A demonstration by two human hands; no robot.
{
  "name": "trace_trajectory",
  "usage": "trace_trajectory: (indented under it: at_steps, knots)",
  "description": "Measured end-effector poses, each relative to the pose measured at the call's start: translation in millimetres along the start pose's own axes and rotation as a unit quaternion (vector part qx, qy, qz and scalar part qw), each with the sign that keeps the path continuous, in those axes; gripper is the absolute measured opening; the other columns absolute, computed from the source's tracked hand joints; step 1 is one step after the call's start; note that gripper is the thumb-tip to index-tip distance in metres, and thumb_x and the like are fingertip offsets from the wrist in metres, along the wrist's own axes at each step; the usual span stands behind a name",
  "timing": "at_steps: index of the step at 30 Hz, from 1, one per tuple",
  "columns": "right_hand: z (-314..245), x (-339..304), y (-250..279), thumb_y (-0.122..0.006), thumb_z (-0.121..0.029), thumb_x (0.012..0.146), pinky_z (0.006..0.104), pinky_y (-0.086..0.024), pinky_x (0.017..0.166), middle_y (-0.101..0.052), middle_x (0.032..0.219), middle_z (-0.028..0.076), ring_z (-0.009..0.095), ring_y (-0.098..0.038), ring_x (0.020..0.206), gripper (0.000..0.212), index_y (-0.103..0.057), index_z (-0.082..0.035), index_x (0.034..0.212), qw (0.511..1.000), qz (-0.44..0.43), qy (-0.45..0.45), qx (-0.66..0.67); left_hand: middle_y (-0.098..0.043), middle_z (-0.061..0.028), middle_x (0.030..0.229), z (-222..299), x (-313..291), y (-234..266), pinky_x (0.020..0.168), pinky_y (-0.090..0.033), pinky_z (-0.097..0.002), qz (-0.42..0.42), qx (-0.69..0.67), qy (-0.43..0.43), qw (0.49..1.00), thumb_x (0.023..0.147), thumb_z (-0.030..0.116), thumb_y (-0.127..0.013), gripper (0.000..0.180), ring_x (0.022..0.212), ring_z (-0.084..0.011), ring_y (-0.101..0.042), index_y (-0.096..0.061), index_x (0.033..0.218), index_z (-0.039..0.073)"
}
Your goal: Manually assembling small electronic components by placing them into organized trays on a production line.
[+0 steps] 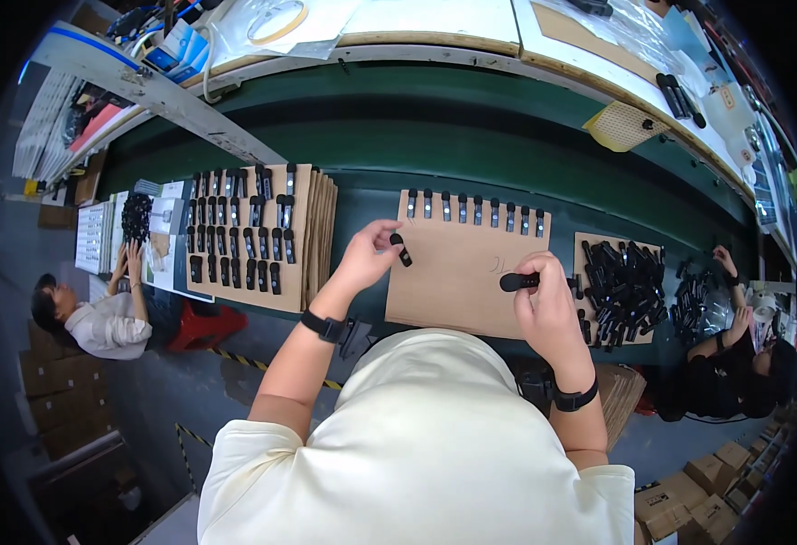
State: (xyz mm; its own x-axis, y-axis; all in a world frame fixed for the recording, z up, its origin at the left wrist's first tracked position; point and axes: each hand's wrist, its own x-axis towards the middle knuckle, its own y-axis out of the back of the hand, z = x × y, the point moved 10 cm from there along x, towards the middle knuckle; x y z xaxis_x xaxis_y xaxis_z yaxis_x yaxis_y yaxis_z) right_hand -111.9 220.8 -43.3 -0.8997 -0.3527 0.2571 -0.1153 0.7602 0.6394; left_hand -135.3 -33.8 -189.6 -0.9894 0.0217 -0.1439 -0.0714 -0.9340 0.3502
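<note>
A brown cardboard sheet [453, 291] lies in front of me, with a row of small black microphones [462, 208] along its far edge. They have dark foam-like heads and shiny bodies. At the sheet's left side, my left hand [368, 257] pinches one black microphone [404, 254] between thumb and fingers, tilted over the cardboard. My right hand [548, 300] is closed round another black microphone [513, 282], its round head pointing left above the sheet's right part. Part of that microphone's body is hidden by my fingers. To the right, a heap of black microphones [623, 289] covers another cardboard sheet.
A stack of cardboard sheets [323, 245] at left bears several rows of microphones [235, 218]. A person [112, 318] works at far left, another person [734, 377] at far right. A raised shelf [435, 38] runs behind the green bench [362, 195]; a grey post [171, 95] slants at left.
</note>
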Motion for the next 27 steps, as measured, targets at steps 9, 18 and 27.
trace_trajectory:
  at_steps: [9,18,27]
  knots:
    - [6.0,3.5,0.3,-0.065,0.004,0.081,0.0295,-0.050,0.067,-0.058,0.096,0.013,0.025,-0.059,0.082,0.024,-0.058,0.002,0.103,0.999,-0.022,0.012,-0.032,-0.068,-0.0089,0.085,-125.2,44.2,-29.9,0.068,-0.052,-0.0286,0.034,0.034,0.086,0.995,0.079,0.004,-0.068,0.023,0.073,-0.0165,-0.063,-0.061,0.100,-0.003]
    - [20.0,-0.5,2.0,-0.067,0.002,0.080,0.0283,-0.048,0.062,-0.060,0.088,0.011,0.024,-0.059,0.075,0.021,-0.059,0.000,0.099,0.999,-0.009,-0.032,-0.011,-0.069,-0.0117,0.084,-144.7,65.3,-35.0,0.072,-0.053,-0.0315,0.072,0.077,0.123,0.987,0.077,0.008,-0.069,0.020,0.077,-0.0216,-0.067,-0.065,0.094,-0.002]
    - [21.8,2.8,-4.1,-0.068,0.003,0.079,0.0280,-0.047,0.060,-0.060,0.087,0.010,0.023,-0.058,0.074,0.021,-0.059,-0.001,0.098,0.999,-0.021,-0.010,-0.035,-0.069,-0.0130,0.083,-146.6,73.9,-33.1,0.072,-0.054,-0.0331,0.082,0.090,0.154,0.981,0.075,0.010,-0.071,0.022,0.077,-0.0249,-0.068,-0.065,0.092,-0.002]
